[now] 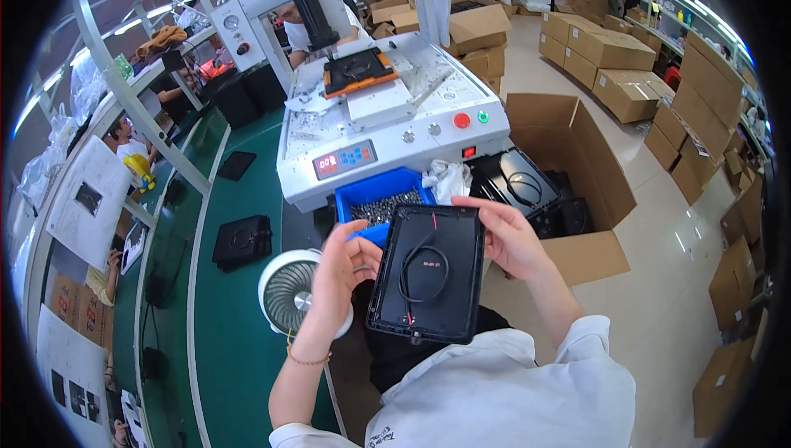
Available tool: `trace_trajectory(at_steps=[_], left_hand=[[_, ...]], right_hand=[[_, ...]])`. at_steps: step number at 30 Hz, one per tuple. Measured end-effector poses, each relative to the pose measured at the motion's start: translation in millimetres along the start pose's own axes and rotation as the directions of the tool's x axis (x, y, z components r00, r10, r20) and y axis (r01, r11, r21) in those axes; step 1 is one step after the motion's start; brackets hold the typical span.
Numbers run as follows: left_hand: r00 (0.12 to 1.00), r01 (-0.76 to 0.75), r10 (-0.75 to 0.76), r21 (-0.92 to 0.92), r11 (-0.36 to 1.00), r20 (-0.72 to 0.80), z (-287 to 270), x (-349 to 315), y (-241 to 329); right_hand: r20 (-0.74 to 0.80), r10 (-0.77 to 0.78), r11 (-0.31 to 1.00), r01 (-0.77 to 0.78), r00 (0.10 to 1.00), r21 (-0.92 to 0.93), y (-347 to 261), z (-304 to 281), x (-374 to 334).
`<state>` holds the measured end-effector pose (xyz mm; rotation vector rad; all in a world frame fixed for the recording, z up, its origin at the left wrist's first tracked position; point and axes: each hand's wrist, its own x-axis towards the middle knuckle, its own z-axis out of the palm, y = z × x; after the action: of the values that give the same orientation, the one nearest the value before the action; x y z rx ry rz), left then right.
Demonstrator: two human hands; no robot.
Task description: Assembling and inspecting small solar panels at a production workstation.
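A black rectangular plastic housing [461, 283] is tilted in front of my chest, its hollow inner side facing up. A coiled black cable [403, 275] with red wire ends lies inside it. My right hand [512, 238] grips the housing by its upper right corner, with a finger along the top edge. Beside the left edge is my left hand [336, 271], thumb and fingers apart and loosely bent; whether its fingertips touch the rim, I cannot tell. Just beyond the housing, a blue bin [346, 195] holds many small metal screws.
A white press machine [297, 172] with an orange-edged fixture [361, 84] stands ahead. A white fan [280, 291] is at my left, near black housings [241, 242] on the green bench [235, 349]. On the right, an open carton [606, 160] holds black panels [515, 180].
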<state>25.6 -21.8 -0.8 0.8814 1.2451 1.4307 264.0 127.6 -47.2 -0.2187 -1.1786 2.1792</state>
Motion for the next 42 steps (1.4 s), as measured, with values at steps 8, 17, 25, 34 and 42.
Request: trace_trajectory(at_steps=[8,17,25,34,42], left_hand=[[0.912,0.338,-0.004,-0.746,0.573,0.41,47.0,-14.6,-43.7],[0.865,0.396,0.034,-0.724,0.564,0.5,65.5,-17.8,-76.5],[0.854,0.415,0.009,-0.691,0.592,0.52,65.5,-15.0,-78.9],[0.961,-0.138,0.269,-0.734,0.665,0.063,37.3,15.5,-9.3],[0.852,-0.48,0.461,-0.719,0.503,-0.247,3.1,14.8,12.2]], right_hand=[[0.089,0.043,0.997,-0.037,0.995,-0.071,-10.0,23.3,5.2],[0.602,-0.262,0.041,0.632,0.754,-0.774,-29.2,14.2,5.9],[0.686,-0.116,-0.269,0.642,0.719,-0.718,-45.3,26.5,2.1],[0.7,-0.339,-0.285,0.64,0.629,-0.713,-69.1,44.2,-23.2],[0.687,-0.292,-0.036,0.71,0.665,-0.703,-17.4,28.3,-29.6]])
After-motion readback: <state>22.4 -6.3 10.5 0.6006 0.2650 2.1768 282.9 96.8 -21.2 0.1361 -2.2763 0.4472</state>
